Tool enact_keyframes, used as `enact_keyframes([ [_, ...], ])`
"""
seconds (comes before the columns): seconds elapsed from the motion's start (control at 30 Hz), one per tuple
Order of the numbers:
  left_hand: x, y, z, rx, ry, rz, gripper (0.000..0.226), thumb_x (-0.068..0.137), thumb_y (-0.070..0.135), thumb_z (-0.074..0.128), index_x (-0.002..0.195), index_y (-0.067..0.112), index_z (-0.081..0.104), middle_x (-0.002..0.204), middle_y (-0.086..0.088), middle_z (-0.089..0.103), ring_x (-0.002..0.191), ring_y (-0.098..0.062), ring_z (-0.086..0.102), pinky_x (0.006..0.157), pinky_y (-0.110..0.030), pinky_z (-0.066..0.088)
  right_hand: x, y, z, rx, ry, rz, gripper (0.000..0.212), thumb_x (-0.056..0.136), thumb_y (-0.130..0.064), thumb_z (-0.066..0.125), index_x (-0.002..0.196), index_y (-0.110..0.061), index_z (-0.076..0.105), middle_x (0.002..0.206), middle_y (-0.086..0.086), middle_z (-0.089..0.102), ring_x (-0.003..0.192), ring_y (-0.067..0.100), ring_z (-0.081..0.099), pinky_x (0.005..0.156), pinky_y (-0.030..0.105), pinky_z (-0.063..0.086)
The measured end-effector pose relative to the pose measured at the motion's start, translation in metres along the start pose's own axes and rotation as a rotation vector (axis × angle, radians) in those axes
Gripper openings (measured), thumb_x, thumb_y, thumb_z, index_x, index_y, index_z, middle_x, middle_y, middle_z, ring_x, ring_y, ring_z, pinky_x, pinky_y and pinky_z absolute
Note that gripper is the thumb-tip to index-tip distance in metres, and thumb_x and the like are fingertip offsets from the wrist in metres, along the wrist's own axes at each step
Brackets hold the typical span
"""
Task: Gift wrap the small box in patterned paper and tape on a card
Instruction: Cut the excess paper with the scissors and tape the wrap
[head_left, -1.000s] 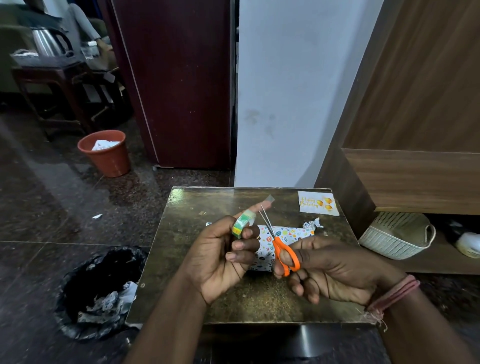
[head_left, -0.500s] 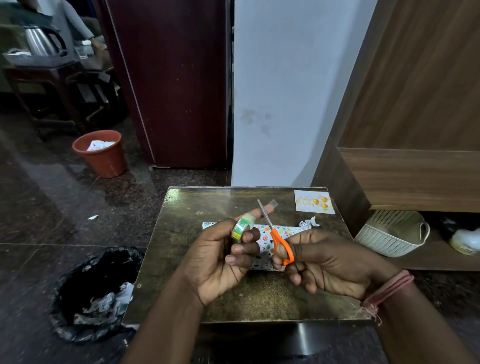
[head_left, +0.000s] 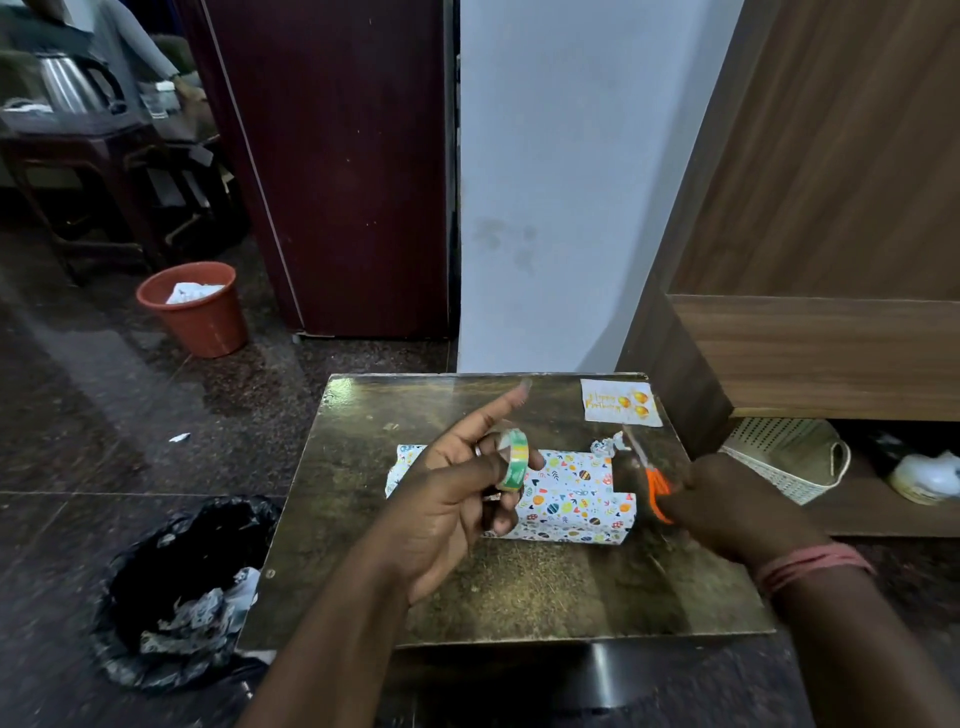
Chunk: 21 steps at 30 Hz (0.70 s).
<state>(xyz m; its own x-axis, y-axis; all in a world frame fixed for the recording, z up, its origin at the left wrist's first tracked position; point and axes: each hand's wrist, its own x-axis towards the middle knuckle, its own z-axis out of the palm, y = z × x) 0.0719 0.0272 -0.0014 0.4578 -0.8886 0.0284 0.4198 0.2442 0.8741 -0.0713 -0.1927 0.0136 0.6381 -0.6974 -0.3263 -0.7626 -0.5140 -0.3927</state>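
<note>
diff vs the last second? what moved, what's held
The right hand pulled the orange scissors away to the right, off the tape, blades now near the paper scrap. The left hand keeps the tape roll, index finger raised with a cut strip on its tip. Wrapped box and card unmoved on the table.

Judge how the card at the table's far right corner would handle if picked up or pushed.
The card lies flat and looks thin, so it is probably light and somewhat bendy. On the glossy table it would likely slide when pushed. Lifting it may need a fingernail under an edge.
</note>
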Motion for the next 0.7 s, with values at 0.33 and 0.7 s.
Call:
enact_keyframes([
  [0.33, 0.0, -0.005, 0.007, 0.318, 0.036, 0.037, 0.062, 0.101, 0.002, 0.056, 0.153, 0.033, 0.043, 0.116, -0.021, 0.072, 0.065, -0.017, 0.053, 0.058, -0.029, 0.048, 0.001, -0.01, 0.034, -0.384, 0.139, -0.047, 0.028, 0.1, -0.025, 0.049, 0.123, -0.016, 0.063, 0.123, 0.007, 0.066, 0.109, 0.025, 0.063, 0.085, 0.029, 0.047],
  [0.7, 0.0, -0.008, 0.008, 0.345, 0.038, 0.003, 0.069, 0.095, 0.001, 0.067, 0.152, 0.032, 0.045, 0.098, -0.03, 0.065, 0.062, -0.019, 0.055, 0.053, -0.029, 0.049, -0.023, -0.055, 0.006, 0.748, -0.225, -0.556, 0.021, 0.101, -0.026, 0.058, 0.106, -0.021, 0.078, 0.074, -0.005, 0.063, 0.066, 0.012, 0.049, 0.058, 0.023, 0.042],
])
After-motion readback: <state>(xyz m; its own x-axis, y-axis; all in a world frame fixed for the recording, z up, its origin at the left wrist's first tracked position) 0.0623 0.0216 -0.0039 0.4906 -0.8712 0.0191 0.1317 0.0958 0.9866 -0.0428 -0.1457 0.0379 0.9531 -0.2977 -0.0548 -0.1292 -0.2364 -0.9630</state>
